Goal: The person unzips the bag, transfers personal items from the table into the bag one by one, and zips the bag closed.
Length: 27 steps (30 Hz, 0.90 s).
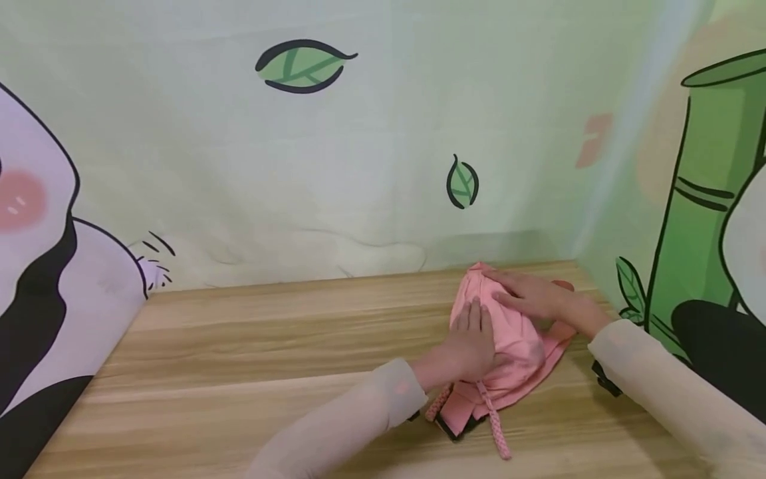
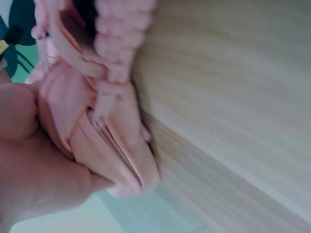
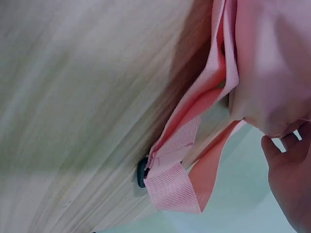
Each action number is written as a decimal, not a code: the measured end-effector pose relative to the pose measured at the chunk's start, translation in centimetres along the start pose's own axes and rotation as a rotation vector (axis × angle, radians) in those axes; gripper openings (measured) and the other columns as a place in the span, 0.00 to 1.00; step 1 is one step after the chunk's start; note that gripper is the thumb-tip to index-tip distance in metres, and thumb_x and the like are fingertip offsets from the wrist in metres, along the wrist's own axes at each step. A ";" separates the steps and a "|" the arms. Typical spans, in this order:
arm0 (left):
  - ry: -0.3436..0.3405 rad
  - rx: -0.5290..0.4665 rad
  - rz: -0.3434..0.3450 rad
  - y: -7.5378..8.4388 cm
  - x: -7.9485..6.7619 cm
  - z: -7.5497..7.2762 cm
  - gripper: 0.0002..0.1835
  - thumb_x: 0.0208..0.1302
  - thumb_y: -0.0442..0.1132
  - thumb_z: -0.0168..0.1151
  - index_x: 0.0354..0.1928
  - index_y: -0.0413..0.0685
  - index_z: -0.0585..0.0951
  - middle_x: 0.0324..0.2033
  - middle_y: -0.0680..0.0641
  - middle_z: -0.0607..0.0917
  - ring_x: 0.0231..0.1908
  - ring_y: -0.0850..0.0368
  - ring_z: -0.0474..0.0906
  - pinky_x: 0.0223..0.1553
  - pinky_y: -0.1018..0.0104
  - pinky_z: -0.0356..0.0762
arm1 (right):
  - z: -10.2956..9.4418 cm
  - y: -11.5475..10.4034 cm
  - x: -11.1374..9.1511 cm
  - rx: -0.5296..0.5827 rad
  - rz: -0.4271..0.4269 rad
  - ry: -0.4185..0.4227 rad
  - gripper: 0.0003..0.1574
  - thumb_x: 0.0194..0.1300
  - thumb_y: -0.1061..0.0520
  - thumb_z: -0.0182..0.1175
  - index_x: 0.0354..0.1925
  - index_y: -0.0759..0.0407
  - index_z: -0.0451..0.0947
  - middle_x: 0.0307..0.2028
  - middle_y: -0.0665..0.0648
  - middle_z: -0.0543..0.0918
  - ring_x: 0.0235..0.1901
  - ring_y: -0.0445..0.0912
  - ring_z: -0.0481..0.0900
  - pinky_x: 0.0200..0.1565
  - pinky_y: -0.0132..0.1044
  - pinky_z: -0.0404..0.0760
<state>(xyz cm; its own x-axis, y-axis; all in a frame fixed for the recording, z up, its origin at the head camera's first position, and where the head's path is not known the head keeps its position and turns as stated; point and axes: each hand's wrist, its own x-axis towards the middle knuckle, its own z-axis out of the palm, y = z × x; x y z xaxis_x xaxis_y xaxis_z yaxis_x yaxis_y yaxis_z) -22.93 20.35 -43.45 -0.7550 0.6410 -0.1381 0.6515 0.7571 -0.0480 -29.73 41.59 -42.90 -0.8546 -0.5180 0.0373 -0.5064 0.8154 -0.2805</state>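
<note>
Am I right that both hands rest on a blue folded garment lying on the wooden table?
Not quite: the garment is pink, not blue, as the head view shows. Otherwise yes: the left hand and right hand both rest on it, and it lies on the wooden table.

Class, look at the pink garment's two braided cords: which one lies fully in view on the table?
The longer braided cord, trailing toward the near edge. The other cord pokes out only partly beside the left sleeve.

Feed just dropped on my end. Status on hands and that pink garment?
Left hand flat on pink garment, fingers straight. Right hand pressing its far end. Garment folded on wooden table, cord trailing. Nothing obstructing.
</note>
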 end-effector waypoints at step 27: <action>0.013 -0.231 -0.082 -0.7 -3.2 -2.5 0.47 0.64 0.68 0.43 0.74 0.45 0.46 0.73 0.40 0.46 0.71 0.36 0.41 0.69 0.48 0.47 | -0.4 -1.8 -0.5 0.063 -0.051 -0.015 0.36 0.71 0.42 0.48 0.73 0.44 0.51 0.73 0.55 0.49 0.71 0.59 0.47 0.65 0.60 0.52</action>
<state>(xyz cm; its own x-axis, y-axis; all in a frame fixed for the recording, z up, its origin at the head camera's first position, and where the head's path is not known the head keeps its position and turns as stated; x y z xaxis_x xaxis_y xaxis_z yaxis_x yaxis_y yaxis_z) -21.13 18.04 -40.48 -0.8066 0.5766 -0.1303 0.5550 0.8145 0.1689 -28.46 40.48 -42.02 -0.8257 -0.5628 0.0385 -0.5408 0.7701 -0.3383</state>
